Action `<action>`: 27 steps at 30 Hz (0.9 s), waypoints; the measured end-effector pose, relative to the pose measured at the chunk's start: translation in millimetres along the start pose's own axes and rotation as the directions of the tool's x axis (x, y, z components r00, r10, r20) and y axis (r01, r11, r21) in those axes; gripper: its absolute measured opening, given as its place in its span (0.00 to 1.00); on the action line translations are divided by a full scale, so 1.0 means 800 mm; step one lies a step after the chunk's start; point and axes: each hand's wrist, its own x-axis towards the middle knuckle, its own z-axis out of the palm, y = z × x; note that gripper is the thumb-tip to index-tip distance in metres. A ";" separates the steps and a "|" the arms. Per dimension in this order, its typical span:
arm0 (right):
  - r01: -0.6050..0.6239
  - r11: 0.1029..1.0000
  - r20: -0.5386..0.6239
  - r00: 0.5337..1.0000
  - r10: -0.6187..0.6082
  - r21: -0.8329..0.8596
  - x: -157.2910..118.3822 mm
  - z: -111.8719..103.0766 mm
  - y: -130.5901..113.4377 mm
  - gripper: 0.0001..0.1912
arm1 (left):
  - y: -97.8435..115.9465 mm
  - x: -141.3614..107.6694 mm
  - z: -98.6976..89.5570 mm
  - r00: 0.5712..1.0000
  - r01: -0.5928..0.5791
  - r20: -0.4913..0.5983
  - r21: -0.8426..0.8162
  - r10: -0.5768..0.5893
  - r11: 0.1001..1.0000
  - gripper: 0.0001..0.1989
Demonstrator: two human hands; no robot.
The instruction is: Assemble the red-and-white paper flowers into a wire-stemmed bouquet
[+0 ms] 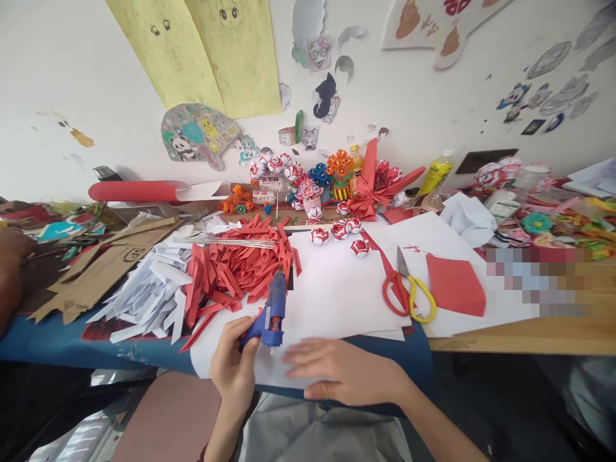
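A blue hot glue gun [275, 314] is gripped in my left hand [235, 359], its nozzle pointing away from me toward the paper piles. To its right, my right hand [344, 369] hovers near the gun's back end, fingers stretched out and slightly blurred, holding nothing that I can see. Beneath both lie white paper sheets [332, 295]. Beyond the gun is a heap of folded red paper strips [226, 269], with thin sticks [235, 241] across it. A heap of white paper strips [149, 282] sits to the left. Several red-and-white paper flowers [339, 230] rest on the sheets.
Scissors [407, 292] with red and yellow handles lie right, beside a red paper piece [455, 284]. Cardboard [106, 269] is at left, near another person's arm [14, 269]. Along the wall stand finished flowers [339, 163], a red paper roll [132, 191] and a yellow bottle [437, 172].
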 end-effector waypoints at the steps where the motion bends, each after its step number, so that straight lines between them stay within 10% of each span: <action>1: 0.032 0.996 0.006 0.999 -0.033 0.078 -0.002 -0.002 -0.006 0.22 | 0.001 0.000 0.000 1.000 -0.002 -0.004 0.007 0.002 1.000 0.12; 4: -0.106 0.984 -0.175 0.976 0.131 0.147 -0.014 -0.010 -0.006 0.19 | 0.002 0.000 -0.001 1.000 -0.016 -0.006 0.025 0.017 1.000 0.13; 8: -0.416 0.909 -0.498 0.790 0.358 -0.006 -0.036 -0.015 0.023 0.16 | 0.003 0.002 -0.006 0.999 -0.031 -0.005 0.035 0.031 0.999 0.13; 15: -0.406 0.751 -0.405 0.892 0.202 -0.520 -0.034 -0.013 0.036 0.31 | 0.006 0.002 -0.004 1.000 0.000 -0.025 0.003 0.001 1.000 0.12; 27: -0.368 0.739 -0.355 0.916 0.185 -0.564 -0.031 -0.035 0.033 0.25 | 0.009 -0.004 -0.008 1.000 0.006 -0.002 0.001 -0.006 1.000 0.12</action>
